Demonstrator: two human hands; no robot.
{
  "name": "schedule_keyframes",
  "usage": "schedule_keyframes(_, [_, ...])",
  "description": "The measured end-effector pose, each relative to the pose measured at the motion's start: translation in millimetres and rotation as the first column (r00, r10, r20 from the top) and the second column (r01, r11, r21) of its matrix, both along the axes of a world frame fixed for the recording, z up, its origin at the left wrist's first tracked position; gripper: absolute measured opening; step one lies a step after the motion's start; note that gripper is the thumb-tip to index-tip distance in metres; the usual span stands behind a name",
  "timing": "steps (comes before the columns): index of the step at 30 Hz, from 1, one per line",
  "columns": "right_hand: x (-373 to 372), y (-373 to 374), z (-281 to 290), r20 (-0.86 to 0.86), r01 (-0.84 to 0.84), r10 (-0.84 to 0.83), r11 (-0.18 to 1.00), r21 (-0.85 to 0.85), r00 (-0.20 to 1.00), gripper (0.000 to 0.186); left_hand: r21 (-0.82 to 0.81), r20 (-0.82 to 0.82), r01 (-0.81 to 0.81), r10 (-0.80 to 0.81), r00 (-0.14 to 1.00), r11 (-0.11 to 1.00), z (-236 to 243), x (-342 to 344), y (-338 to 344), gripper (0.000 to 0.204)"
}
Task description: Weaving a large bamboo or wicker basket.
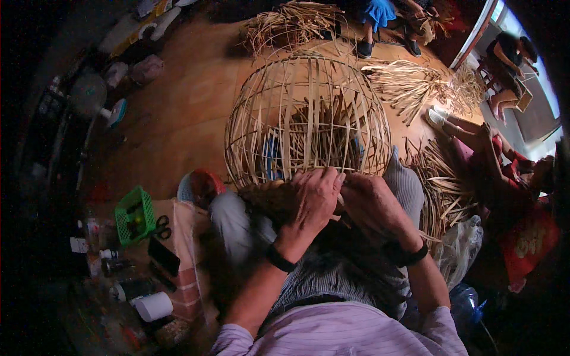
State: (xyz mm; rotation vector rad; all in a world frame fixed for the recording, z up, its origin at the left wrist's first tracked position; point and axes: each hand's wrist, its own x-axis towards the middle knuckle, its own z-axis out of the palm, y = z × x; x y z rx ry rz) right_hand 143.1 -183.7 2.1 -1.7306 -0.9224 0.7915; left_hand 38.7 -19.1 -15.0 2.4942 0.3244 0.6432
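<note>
A large round open-weave basket frame of pale bamboo strips rests on my knees, its woven darker rim toward me. My left hand grips that rim with fingers curled over the strips. My right hand sits right beside it, fingers closed on strips at the same rim. Both wrists wear dark bands. The part of the rim under my hands is hidden.
Loose bamboo strips lie in piles at the back, back right and right. A green plastic basket with scissors, a phone, bottles and a white roll sit at left. Other people sit at right and back.
</note>
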Motion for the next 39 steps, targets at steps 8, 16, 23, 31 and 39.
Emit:
schedule_keyframes(8, [-24, 30, 25, 0.363, -0.070, 0.024, 0.991, 0.115, 0.931, 0.018, -0.164, 0.145, -0.135, 0.160, 0.976, 0.977, -8, -37, 11, 0.028])
schedule_keyframes(16, [-26, 61, -31, 0.723, -0.143, 0.025, 0.984, 0.103, 0.691, 0.019, -0.022, 0.139, -0.145, 0.146, 0.979, 0.989, -10, -38, 59, 0.029])
schedule_keyframes(23, [-10, 42, 5, 0.756, -0.160, 0.211, 0.977, -0.142, 0.620, 0.070, -0.285, 0.122, 0.050, -0.015, 0.992, 0.957, -31, -48, 86, 0.041])
schedule_keyframes(31, [-19, -4, 11, 0.717, -0.035, 0.095, 0.995, -0.098, 0.691, 0.067, -0.414, -0.117, 0.209, -0.280, 0.953, 0.886, 7, -58, 120, 0.036])
schedule_keyframes(39, [18, -128, -23, 0.468, 0.293, -0.238, 0.955, -0.047, 0.851, 0.033, -0.387, -0.067, 0.053, -0.086, 0.994, 0.920, 31, -85, 111, 0.033])
